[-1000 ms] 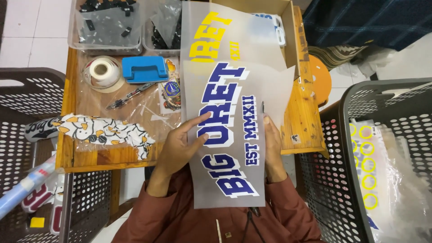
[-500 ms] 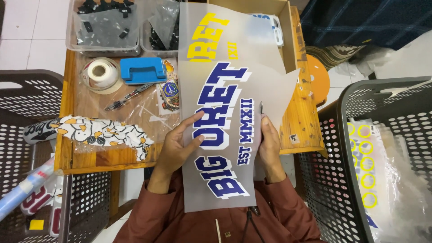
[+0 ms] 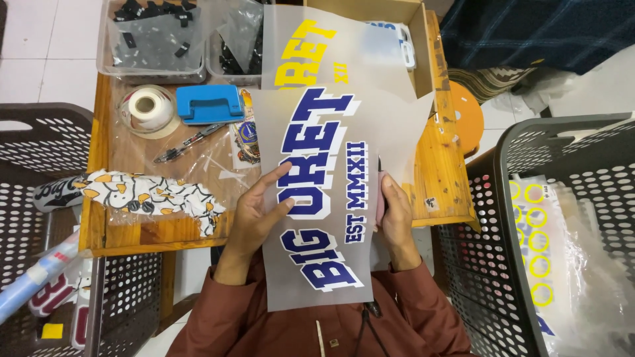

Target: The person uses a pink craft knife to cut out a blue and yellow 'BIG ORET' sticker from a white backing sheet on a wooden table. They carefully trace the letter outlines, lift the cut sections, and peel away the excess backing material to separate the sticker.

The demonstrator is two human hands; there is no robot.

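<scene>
My left hand (image 3: 254, 215) grips the left edge of a translucent film sheet (image 3: 317, 192) printed with big blue and white letters, thumb lying on the print. My right hand (image 3: 397, 218) is at the sheet's right edge, closed round what looks like small scissors (image 3: 379, 185) with a pinkish handle. Their dark blade points up along a straight cut beside the letters. The sheet hangs over the wooden table (image 3: 126, 231) and my lap. A second film with yellow letters (image 3: 304, 53) lies under it, farther away.
On the table lie a tape roll (image 3: 147, 109), a blue hole punch (image 3: 208, 102), a pen (image 3: 188, 142), a duck-print film strip (image 3: 152, 195) and clear bins of black parts (image 3: 152, 39). Dark perforated baskets stand left (image 3: 40, 152) and right (image 3: 562, 218), the right one holding yellow-ring sheets.
The blue-lettered sheet has shifted slightly left and toward me. The dark blade now shows at the sheet's right edge above my right hand.
</scene>
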